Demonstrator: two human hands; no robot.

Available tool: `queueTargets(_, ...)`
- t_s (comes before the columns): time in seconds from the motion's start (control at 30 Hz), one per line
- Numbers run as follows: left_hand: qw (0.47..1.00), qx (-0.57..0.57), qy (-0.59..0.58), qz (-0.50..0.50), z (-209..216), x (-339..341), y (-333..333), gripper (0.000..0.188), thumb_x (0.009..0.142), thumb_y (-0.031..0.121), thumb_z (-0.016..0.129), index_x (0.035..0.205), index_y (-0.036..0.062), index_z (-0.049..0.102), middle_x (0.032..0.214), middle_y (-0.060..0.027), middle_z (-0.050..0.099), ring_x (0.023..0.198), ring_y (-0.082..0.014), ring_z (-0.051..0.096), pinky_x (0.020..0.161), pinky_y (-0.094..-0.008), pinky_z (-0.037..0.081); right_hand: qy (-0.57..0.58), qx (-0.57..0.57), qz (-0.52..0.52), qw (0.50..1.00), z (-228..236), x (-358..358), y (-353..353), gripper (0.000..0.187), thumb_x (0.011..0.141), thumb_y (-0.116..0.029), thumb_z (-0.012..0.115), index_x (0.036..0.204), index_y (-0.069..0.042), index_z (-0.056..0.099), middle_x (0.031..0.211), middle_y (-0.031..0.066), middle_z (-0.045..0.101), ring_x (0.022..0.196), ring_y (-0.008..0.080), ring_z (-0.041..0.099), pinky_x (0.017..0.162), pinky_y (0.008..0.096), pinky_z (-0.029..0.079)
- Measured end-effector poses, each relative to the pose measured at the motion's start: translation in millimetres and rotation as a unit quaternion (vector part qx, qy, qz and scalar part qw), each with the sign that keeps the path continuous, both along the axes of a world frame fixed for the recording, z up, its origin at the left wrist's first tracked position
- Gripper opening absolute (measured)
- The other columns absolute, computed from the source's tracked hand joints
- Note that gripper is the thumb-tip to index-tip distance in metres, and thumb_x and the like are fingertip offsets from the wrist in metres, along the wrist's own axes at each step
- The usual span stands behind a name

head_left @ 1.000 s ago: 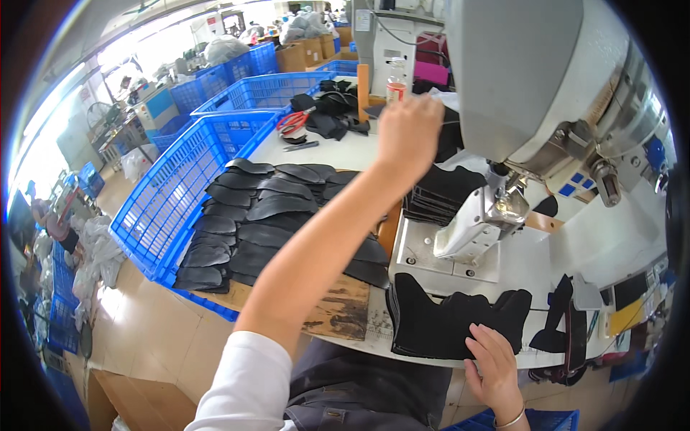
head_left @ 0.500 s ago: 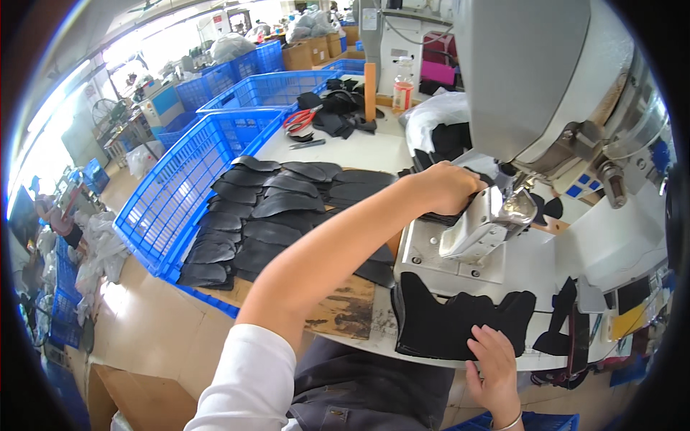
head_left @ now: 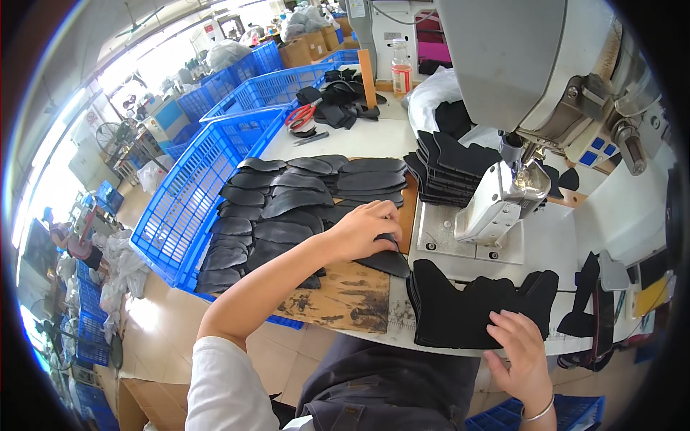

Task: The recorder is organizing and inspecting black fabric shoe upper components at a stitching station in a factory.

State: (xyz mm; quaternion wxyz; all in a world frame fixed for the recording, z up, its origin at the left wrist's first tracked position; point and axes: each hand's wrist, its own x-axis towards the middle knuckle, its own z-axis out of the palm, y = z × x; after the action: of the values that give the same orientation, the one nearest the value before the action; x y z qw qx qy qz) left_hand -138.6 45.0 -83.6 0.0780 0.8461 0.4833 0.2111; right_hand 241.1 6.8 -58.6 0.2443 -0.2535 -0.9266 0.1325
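Left hand [head_left: 365,233] half-curled over a black pad [head_left: 387,265] at 5 o'clock of mid-view, firmness of grip unclear; right hand [head_left: 520,353], loosely open, fingers on cloth stack [head_left: 463,312] at 4 o'clock, presumably steadying it.

A grey machine head [head_left: 507,61] hangs over the silver sewing post [head_left: 492,212], barring the way from above, while stacked black pieces [head_left: 460,156] crowd its far left side. Bare white tabletop [head_left: 548,241] leaves passage to the post's right. In front of the post, a low strip of metal plate [head_left: 460,250] lies open before a black fabric stack [head_left: 478,309]; to its left, the left hand [head_left: 370,230] stands in the way.
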Motion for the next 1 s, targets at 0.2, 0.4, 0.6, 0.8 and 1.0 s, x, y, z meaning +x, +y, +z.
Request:
queueTargets(0.2, 0.999, 0.022, -0.028, 0.031, 2.9, -3.4, -16.2, 0.013, 0.079, 0.014, 0.072, 0.090, 0.0108, 0.068, 0.093, -0.0050, 0.052, 0.087, -0.0226, 0.057, 0.076, -0.0349, 0.048, 0.051, 0.051, 0.133, 0.989, 15.7, -72.0, 50.0, 0.027, 0.079, -0.014, 0.070, 0.103, -0.003, 0.064, 0.111, 0.0099, 0.062, 0.104, 0.0284, 0.059, 0.089, 0.0386, 0.048)
queueTargets(0.4, 0.984, -0.075, -0.124, 0.105, -6.0, 3.1, -18.2, 0.013, 0.080, 0.013, 0.068, 0.091, 0.0053, 0.067, 0.074, -0.0069, 0.065, 0.063, -0.0220, 0.060, 0.061, -0.0333, 0.048, -0.056, -0.050, 0.151, 0.986, -5.4, -179.3, 106.2, 0.062, 0.074, -0.025, 0.077, 0.125, -0.003, 0.048, 0.112, 0.0136, 0.062, 0.108, 0.0312, 0.059, 0.090, 0.0385, 0.049)
queueTargets(0.6, 0.956, -0.138, -0.145, 0.215, 20.6, 9.2, -28.3, 0.018, 0.077, 0.019, 0.073, 0.086, 0.0036, 0.069, 0.078, -0.0068, 0.066, 0.060, -0.0144, 0.055, 0.058, -0.0303, 0.046, -0.188, -0.157, 0.150, 0.958, -12.9, -211.2, 120.9, 0.064, 0.072, -0.023, 0.079, 0.127, -0.007, 0.049, 0.099, 0.0127, 0.067, 0.095, 0.0310, 0.065, 0.083, 0.0395, 0.051)
queueTargets(0.8, 0.922, -0.146, -0.236, 0.269, 4.8, -11.1, -35.5, 0.027, 0.078, 0.011, 0.076, 0.100, 0.0030, 0.064, 0.076, -0.0007, 0.062, 0.060, -0.0048, 0.049, 0.054, -0.0224, 0.041, -0.234, -0.120, 0.119, 0.958, -8.5, -215.9, 112.2, 0.064, 0.072, -0.026, 0.079, 0.127, -0.013, 0.050, 0.097, 0.0105, 0.069, 0.095, 0.0283, 0.066, 0.079, 0.0401, 0.053)
queueTargets(1.0, 0.894, -0.217, -0.253, 0.299, 5.7, -37.1, -48.2, 0.025, 0.083, 0.009, 0.072, 0.105, -0.0016, 0.064, 0.082, 0.0009, 0.063, 0.069, -0.0027, 0.053, 0.060, -0.0194, 0.044, -0.286, -0.116, 0.102, 0.946, -2.9, -218.8, 108.3, 0.080, 0.070, -0.035, 0.081, 0.138, -0.020, 0.044, 0.110, 0.0107, 0.067, 0.103, 0.0271, 0.065, 0.084, 0.0390, 0.053)
